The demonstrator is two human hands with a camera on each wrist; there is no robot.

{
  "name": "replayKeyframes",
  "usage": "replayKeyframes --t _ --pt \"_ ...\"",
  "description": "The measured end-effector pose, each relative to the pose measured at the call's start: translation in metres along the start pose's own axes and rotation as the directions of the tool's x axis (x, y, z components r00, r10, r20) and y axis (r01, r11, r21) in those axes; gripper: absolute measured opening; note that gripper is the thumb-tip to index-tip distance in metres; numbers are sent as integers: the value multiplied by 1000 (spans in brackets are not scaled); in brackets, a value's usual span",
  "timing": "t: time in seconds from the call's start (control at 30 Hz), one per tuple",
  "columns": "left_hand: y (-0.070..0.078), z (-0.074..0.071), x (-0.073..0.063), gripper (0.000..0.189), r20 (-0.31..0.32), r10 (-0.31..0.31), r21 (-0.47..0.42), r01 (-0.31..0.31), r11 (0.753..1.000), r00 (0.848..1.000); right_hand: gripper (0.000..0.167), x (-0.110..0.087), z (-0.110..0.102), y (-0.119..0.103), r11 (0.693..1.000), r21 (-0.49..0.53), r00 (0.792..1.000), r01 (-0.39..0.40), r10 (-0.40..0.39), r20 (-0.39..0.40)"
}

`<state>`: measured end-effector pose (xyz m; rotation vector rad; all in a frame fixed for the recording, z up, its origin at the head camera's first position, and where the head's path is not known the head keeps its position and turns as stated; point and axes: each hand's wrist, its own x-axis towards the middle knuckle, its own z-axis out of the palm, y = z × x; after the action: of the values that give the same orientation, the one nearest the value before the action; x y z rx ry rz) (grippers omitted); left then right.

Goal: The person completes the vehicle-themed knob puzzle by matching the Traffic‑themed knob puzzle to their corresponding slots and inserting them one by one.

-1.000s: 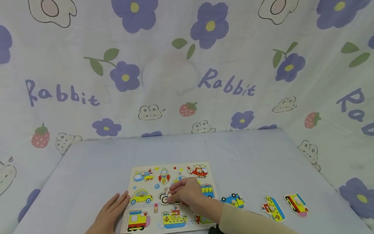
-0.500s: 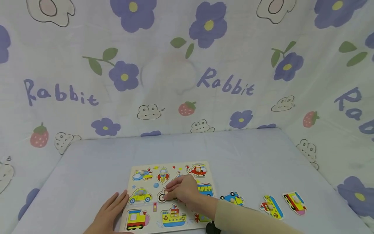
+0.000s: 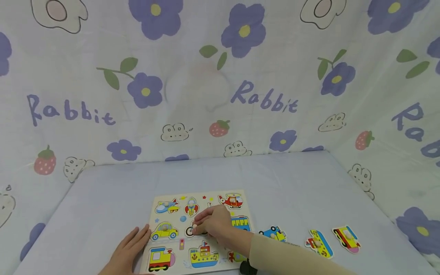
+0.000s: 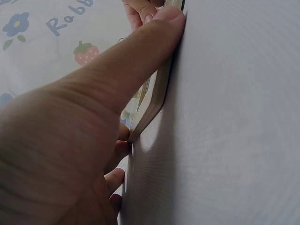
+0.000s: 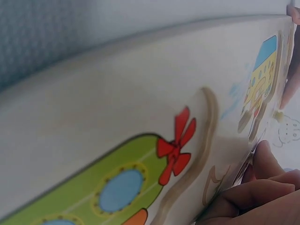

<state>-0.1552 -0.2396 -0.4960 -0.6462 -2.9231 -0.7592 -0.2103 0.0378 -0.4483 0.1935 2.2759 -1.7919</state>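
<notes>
Fingers [image 3: 203, 214] of the right hand [image 3: 217, 225]: pinching the knob [image 3: 194, 227] of the bike piece [image 3: 191, 231], on the board [image 3: 180, 263] near its middle. Piece partly under the hand; can't tell if it's flush.

Change: over the last second the fingers eased slightly left across the board, then almost nothing in the final half second. View drifted a touch too, so the real shift is small. My read: fine positioning is about done, but the grip hasn't let go, so I wouldn't count the piece as placed.

Just left of the fingers: yellow car [image 3: 165, 231], knob showing, looks seated. Beyond them: plane [image 3: 167, 207], rocket [image 3: 191, 207], helicopter [image 3: 232, 201]. Nearer than them: ship slot [image 3: 204, 255] and train slot [image 3: 161, 259], no knobs visible, so I'd call both unfilled.

Further left: left hand [image 3: 125, 250], fingers straight against the board's side, thumb along the near edge. Same pose as a second ago, likely steadying it.

Right of the pinch, off the board on the table [image 3: 292, 191]: blue truck [image 3: 273, 233], then ship piece [image 3: 319, 243], train piece [image 3: 347, 238] farthest out. None moved; three loose.
</notes>
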Motion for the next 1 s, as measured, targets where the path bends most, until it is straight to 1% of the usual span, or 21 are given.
replayKeyframes --t 0.17,0.3,0.33,0.43,0.6,0.8,0.9,1.0 --pt "2 -1 1 117 5 -18 -3 18 1000 1000 24 0 -2 0 1000 19 1000 11 -11 9" --pt "1 -1 2 117 -3 -14 -6 14 1000 1000 24 1 -3 0 999 34 1000 20 -20 23" --pt "0 0 1 117 -9 1 -6 -2 1000 1000 23 1 -3 0 999 29 1000 16 -16 26" --pt "-2 3 1 116 -16 18 -15 -18 1000 1000 19 2 -4 0 1000 -2 1000 -13 13 28" --pt "-3 5 1 114 -20 20 -13 -20 1000 1000 15 5 -5 1 997 -59 998 -57 58 20" --pt "-6 6 0 111 -56 57 23 -55 998 997 15 2 -4 -1 998 -61 999 -35 37 33" --pt "-7 6 0 110 -63 57 25 -55 998 996 15 1 -4 -2 998 -62 999 -19 21 36" --pt "-6 6 1 110 -48 34 20 -33 999 998 15 0 -3 -3 998 -65 999 -10 12 34"
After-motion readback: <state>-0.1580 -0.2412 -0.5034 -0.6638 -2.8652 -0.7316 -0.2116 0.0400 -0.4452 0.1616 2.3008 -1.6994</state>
